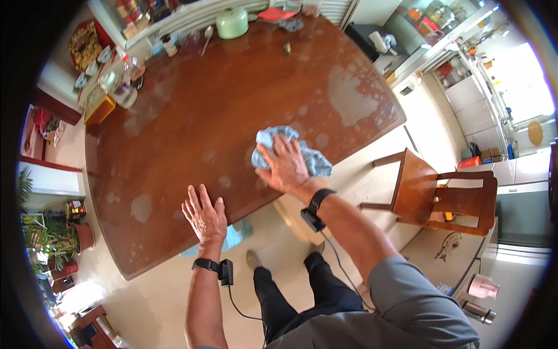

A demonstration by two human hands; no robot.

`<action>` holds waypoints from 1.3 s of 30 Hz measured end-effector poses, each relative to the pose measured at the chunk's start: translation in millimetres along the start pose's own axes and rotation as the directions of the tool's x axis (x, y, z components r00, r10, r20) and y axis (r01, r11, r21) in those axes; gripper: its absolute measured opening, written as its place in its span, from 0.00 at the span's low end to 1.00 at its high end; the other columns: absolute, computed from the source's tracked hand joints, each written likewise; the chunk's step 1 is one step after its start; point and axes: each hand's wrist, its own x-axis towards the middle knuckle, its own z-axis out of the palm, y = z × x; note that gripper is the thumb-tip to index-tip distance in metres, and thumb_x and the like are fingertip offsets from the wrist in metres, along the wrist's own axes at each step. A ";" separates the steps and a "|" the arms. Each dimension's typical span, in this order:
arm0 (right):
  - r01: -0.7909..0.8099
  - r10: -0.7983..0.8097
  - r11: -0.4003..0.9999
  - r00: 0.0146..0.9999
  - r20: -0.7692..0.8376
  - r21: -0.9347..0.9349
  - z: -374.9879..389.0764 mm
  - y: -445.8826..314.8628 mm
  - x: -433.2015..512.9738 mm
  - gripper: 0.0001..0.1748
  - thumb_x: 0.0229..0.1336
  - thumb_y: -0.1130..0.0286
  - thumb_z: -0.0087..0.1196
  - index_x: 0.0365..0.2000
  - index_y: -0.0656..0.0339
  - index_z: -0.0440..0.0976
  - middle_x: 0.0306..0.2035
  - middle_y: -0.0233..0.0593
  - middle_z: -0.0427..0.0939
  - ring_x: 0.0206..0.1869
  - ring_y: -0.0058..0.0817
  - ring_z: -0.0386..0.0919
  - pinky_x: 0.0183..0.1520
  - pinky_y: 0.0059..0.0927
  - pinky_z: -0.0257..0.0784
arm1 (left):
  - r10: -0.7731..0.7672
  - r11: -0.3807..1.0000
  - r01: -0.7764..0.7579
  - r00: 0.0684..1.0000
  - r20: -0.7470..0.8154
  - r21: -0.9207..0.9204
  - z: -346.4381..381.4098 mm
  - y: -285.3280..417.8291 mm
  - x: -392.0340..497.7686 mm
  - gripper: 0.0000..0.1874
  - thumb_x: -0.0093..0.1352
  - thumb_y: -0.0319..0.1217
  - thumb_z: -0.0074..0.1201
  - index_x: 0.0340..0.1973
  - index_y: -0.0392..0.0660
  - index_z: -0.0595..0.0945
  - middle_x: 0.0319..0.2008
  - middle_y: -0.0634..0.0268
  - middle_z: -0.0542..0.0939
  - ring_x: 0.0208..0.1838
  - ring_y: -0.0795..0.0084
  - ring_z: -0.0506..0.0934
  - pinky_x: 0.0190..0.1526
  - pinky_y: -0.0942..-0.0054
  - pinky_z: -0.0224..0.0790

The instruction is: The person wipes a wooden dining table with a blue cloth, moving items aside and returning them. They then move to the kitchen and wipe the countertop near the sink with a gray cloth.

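Note:
A brown wooden table [183, 126] with a glossy top and pale patches fills the middle of the view. My right hand [285, 168] presses flat on a crumpled light-blue cloth [318, 161] close to the table's near edge, fingers spread over it. Down and to the left, my left hand [205, 216] rests on the same edge, fingers spread and nothing in it. Each wrist wears a black strap with a small cabled device. A large pale patch [351, 98] marks the tabletop at the right.
A green lidded pot [232, 23], a spoon [207, 38] and a dark cloth [291, 24] lie along the far edge. Glass jars [117, 89] and an orange box [99, 110] stand at the left. A wooden chair [416, 187] is at the right, beyond a light-blue stool [233, 240] partly under the table.

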 end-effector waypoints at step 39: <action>-0.363 0.501 0.808 0.838 -0.216 0.464 -33.6 143.3 -243.1 0.44 0.56 0.66 0.75 0.69 0.66 0.67 0.66 0.63 0.70 0.70 0.58 0.70 0.69 0.55 0.70 | 0.016 0.993 -0.005 0.996 -0.089 0.120 26.1 -2.6 22.2 0.32 0.80 0.50 0.48 0.73 0.43 0.74 0.76 0.43 0.69 0.75 0.40 0.69 0.74 0.42 0.58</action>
